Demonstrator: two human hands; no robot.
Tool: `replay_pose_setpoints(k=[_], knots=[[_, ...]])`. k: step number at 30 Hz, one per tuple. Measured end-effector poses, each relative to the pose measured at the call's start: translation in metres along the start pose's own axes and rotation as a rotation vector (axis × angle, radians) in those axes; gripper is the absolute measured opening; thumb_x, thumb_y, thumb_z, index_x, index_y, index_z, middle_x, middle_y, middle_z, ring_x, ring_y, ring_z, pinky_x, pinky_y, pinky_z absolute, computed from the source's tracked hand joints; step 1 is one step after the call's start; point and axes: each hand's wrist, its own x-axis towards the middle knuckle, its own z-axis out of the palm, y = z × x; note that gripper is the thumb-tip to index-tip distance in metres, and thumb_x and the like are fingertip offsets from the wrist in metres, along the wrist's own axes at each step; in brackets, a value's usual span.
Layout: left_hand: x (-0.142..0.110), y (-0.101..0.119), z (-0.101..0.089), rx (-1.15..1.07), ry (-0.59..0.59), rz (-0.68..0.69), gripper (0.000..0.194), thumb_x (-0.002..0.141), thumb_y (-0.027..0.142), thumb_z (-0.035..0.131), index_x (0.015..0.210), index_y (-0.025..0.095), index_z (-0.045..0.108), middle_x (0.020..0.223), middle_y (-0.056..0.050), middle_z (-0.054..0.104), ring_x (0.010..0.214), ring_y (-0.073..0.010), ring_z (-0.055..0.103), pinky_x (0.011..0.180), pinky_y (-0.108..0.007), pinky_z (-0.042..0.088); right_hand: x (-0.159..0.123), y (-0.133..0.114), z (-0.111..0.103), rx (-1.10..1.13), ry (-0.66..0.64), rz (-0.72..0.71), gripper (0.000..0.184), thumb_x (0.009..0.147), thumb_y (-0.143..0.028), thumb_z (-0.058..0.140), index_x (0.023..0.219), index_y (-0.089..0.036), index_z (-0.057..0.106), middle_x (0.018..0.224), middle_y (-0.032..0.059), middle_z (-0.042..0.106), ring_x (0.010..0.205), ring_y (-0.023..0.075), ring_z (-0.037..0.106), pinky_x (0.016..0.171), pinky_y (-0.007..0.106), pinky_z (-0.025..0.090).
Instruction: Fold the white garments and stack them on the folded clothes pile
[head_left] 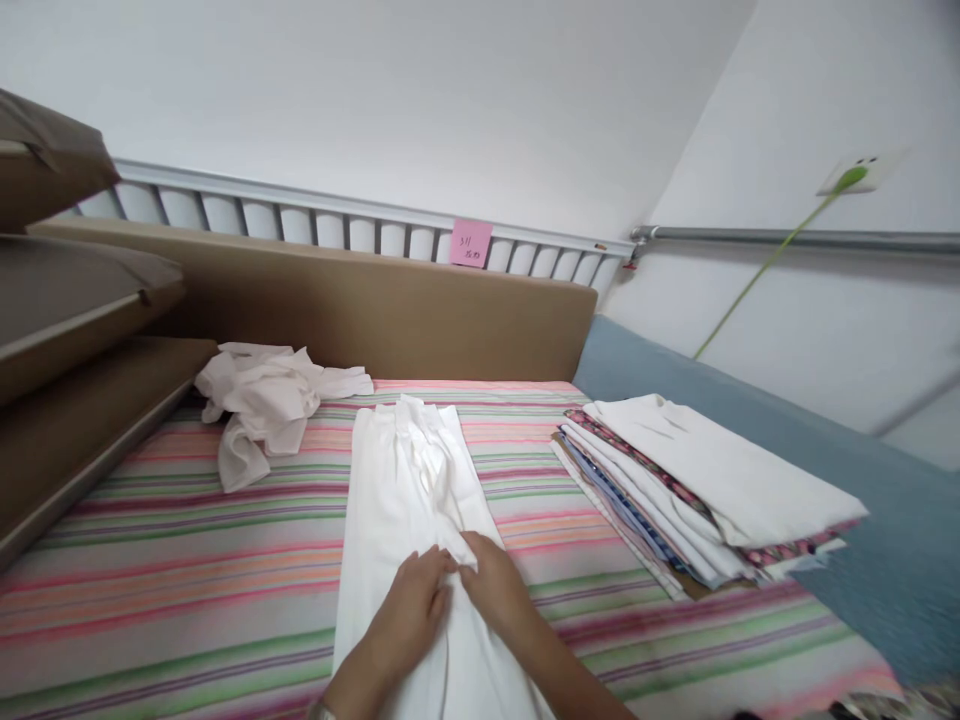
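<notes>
A long white garment (375, 500) with a gathered top edge, looking like a pair of trousers, lies lengthwise in front of me on the striped sheet. Its middle is rumpled into creases. My left hand (416, 600) rests on it with curled fingers, pinching the cloth near the centre. Close beside it, my right hand (491, 580) grips a fold of the same fabric between thumb and fingers. The fingertips of both hands nearly meet. The garment's near end runs out of view below my wrists.
A crumpled white cloth (274, 395) lies at the back left. To the right stands a stack of folded clothes (712, 470), beside a blue padded edge (870, 530). Brown padded boards (90, 410) rise at left. Behind are a radiator (330, 228) and a pink note (470, 243).
</notes>
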Motion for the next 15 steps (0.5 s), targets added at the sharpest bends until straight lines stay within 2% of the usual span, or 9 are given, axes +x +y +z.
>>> replay_pose_setpoints(k=[3,7,9,11,13,15], knots=[[0.0,-0.008,0.005,-0.181,0.079,-0.061,0.033,0.083,0.025,0.042,0.114,0.022,0.052,0.122,-0.008,0.058,0.119,-0.0197,0.048,0.109,-0.043,0.028,0.008,0.007,-0.009,0.321,-0.03,0.11,0.033,0.065,-0.016,0.048,0.095,-0.013,0.063,0.092,0.0073,0.068,0.087,0.0216,0.061,0.079,0.031,0.046],[0.015,-0.01,0.002,-0.485,0.194,-0.169,0.029,0.082,0.034,0.047,0.105,0.018,0.053,0.112,-0.01,0.062,0.109,-0.0181,0.056,0.099,-0.035,0.039,0.008,0.011,-0.022,0.692,-0.065,0.158,0.035,0.062,-0.024,0.054,0.093,-0.012,0.063,0.087,0.0059,0.069,0.084,0.0241,0.062,0.074,0.033,0.047],[0.029,-0.006,-0.005,-0.575,0.253,-0.352,0.032,0.08,0.037,0.049,0.103,0.015,0.053,0.105,-0.011,0.065,0.096,-0.0179,0.061,0.089,-0.033,0.046,0.007,0.013,-0.024,0.757,-0.066,0.147,0.037,0.061,-0.024,0.055,0.094,-0.012,0.063,0.087,0.0062,0.069,0.085,0.0248,0.062,0.076,0.034,0.047],[0.048,0.001,-0.014,-0.594,0.255,-0.545,0.036,0.079,0.041,0.05,0.101,0.014,0.053,0.096,-0.011,0.066,0.079,-0.0164,0.064,0.074,-0.03,0.049,0.006,0.014,-0.023,0.755,-0.052,0.124,0.038,0.06,-0.023,0.054,0.095,-0.012,0.063,0.088,0.0063,0.069,0.086,0.0249,0.061,0.076,0.034,0.047],[0.07,0.007,-0.023,-0.574,0.221,-0.65,0.039,0.079,0.046,0.049,0.097,0.012,0.054,0.086,-0.011,0.067,0.066,-0.0145,0.062,0.063,-0.028,0.048,0.006,0.015,-0.02,0.714,-0.036,0.105,0.039,0.06,-0.02,0.052,0.097,-0.012,0.063,0.089,0.0059,0.068,0.086,0.0242,0.061,0.076,0.033,0.047],[0.093,0.012,-0.032,-0.542,0.19,-0.694,0.043,0.08,0.05,0.046,0.091,0.01,0.055,0.076,-0.01,0.066,0.057,-0.0142,0.06,0.057,-0.028,0.047,0.006,0.017,-0.016,0.666,-0.03,0.078,0.045,0.061,-0.017,0.049,0.104,-0.013,0.062,0.094,0.0056,0.068,0.087,0.0228,0.061,0.077,0.032,0.047]])
